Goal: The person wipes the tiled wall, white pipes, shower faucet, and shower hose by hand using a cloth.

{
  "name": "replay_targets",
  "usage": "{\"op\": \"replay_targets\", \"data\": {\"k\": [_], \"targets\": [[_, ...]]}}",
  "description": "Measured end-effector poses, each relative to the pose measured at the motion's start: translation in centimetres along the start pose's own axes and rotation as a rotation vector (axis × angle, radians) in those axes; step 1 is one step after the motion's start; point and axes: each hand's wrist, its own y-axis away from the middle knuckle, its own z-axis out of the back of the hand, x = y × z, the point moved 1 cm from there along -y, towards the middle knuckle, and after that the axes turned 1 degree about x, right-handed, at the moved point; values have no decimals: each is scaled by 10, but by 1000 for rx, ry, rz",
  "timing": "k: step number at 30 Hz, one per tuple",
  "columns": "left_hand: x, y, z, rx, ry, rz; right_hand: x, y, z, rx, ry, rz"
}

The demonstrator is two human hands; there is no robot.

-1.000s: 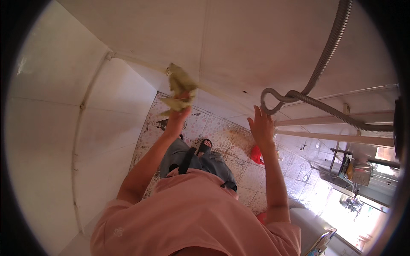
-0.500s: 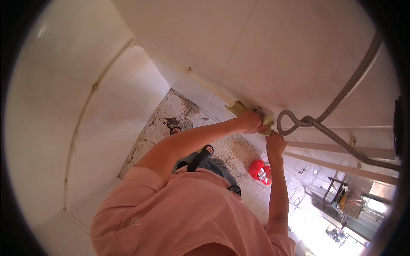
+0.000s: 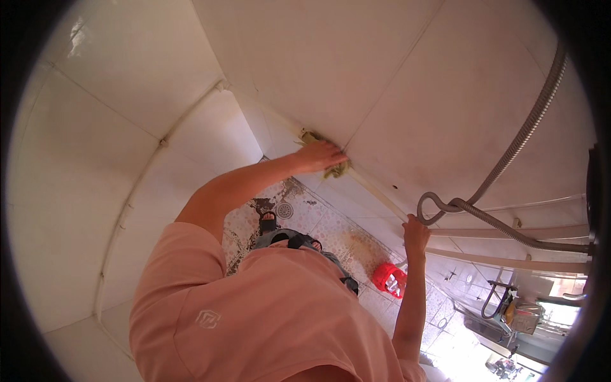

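My left hand (image 3: 320, 157) is closed over a yellow-green cloth (image 3: 336, 169), pressing it around a thin pale pipe (image 3: 379, 193) that runs along the tiled wall. Part of the cloth sticks out beyond my fingers on both sides. Farther right along the same pipe, my right hand (image 3: 417, 234) has its fingers closed at the pipe, just beside the loop of a grey corrugated hose (image 3: 433, 210). My right fingertips are partly hidden, but they appear to grip the pipe.
A red bucket (image 3: 387, 279) with whitish things in it stands on the patterned tile floor. Near my feet is a round floor drain (image 3: 284, 211). Another pipe (image 3: 130, 197) follows the left wall. At the lower right is a cluttered counter (image 3: 490, 328).
My left hand has slid the cloth left along the pipe, away from my right hand. My right hand stays near the hose loop. The view has shifted slightly.
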Motion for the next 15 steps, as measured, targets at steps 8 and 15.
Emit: {"op": "replay_targets", "data": {"k": [8, 15], "targets": [[18, 55, 51, -10, 261, 275, -1, 2, -2, 6, 11, 11], [80, 167, 116, -891, 980, 1000, 6, 3, 4, 53, 1, -49]]}}
